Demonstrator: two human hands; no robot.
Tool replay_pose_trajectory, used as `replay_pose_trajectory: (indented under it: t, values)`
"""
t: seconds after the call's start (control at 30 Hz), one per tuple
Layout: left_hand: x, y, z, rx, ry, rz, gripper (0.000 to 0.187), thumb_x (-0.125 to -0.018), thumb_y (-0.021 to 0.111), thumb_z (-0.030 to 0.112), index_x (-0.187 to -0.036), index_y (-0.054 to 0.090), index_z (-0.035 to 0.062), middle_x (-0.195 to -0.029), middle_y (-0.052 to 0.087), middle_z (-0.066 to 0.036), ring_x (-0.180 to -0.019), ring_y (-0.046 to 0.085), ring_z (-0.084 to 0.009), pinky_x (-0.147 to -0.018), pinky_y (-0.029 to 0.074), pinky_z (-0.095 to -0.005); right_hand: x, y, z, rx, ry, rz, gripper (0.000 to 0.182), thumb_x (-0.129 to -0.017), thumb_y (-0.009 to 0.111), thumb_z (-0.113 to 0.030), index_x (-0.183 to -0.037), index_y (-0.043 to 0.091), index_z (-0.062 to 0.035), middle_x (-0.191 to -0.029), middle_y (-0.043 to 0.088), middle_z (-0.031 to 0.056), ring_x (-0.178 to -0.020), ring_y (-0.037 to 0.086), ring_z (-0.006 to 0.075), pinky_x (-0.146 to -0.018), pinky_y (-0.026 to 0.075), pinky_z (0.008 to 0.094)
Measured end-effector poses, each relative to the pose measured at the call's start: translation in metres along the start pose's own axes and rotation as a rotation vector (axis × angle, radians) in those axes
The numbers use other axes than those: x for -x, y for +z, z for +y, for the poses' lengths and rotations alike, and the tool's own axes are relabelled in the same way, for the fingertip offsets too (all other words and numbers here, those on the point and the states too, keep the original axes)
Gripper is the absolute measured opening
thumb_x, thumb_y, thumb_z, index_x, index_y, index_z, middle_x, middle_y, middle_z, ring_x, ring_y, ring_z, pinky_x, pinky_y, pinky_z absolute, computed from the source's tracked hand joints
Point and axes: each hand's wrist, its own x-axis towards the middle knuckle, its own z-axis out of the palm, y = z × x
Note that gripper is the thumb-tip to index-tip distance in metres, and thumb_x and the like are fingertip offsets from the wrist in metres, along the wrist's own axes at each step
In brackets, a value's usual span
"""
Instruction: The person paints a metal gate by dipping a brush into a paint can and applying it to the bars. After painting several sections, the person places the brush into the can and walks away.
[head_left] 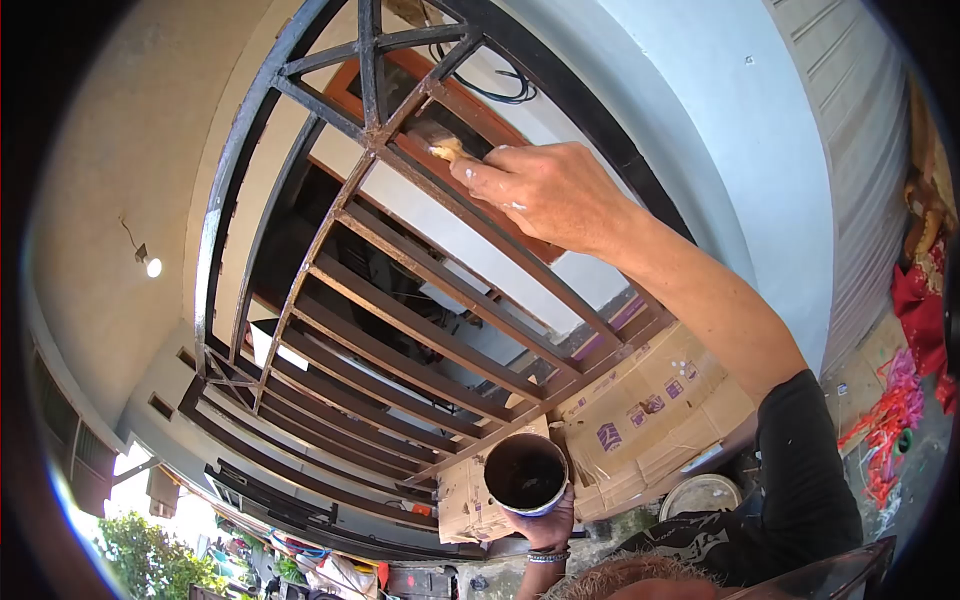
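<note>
My right hand (pixel 545 190) reaches up along the metal grille, fingers closed around a small paintbrush (pixel 448 148) with a yellowish handle. The bristles are smeared by motion and overlap a brown bar (pixel 480 212) just below the crossing of the bars. White specks mark the fingers. Low in the view, my left hand (pixel 545 525) grips a round paint pot (pixel 526 474) from below and the side. Dark brown contents show inside the pot. The grille (pixel 425 290) has brown lower bars and a black curved upper frame.
Flattened cardboard (pixel 655 405) lies along the foot of the grille. A pale blue wall (pixel 720 110) stands at the right. A round lid or bucket top (pixel 700 495) sits near my body. Pink and red strands (pixel 890 425) lie at far right. A light bulb (pixel 153 267) glows at left.
</note>
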Motion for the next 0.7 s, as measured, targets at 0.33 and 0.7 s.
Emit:
replay_pose_trajectory:
  t: [0.33,0.7]
  values:
    - [-0.010,-0.017,0.018,0.049,-0.006,0.028,0.081,-0.087,0.047,0.076,-0.145,0.046,0.0196,-0.145,0.051,-0.008,-0.130,0.052,-0.0323,-0.096,0.053,-0.0546,-0.018,-0.053,-0.013,0.011,0.182,0.405,0.026,-0.087,0.073,-0.010,-0.113,0.071,-0.0090,-0.094,0.074,0.0103,-0.071,0.070,0.0261,-0.060,0.056,0.0340]
    - [-0.014,-0.023,0.053,0.063,-0.037,-0.030,0.080,-0.087,0.045,0.076,-0.145,0.046,0.0211,-0.144,0.051,-0.007,-0.126,0.055,-0.0313,-0.090,0.055,-0.0508,-0.045,-0.011,-0.052,-0.073,0.013,0.312,0.025,-0.092,0.069,-0.012,-0.116,0.070,-0.0052,-0.087,0.072,0.0112,-0.064,0.066,0.0168,-0.059,0.052,0.0281]
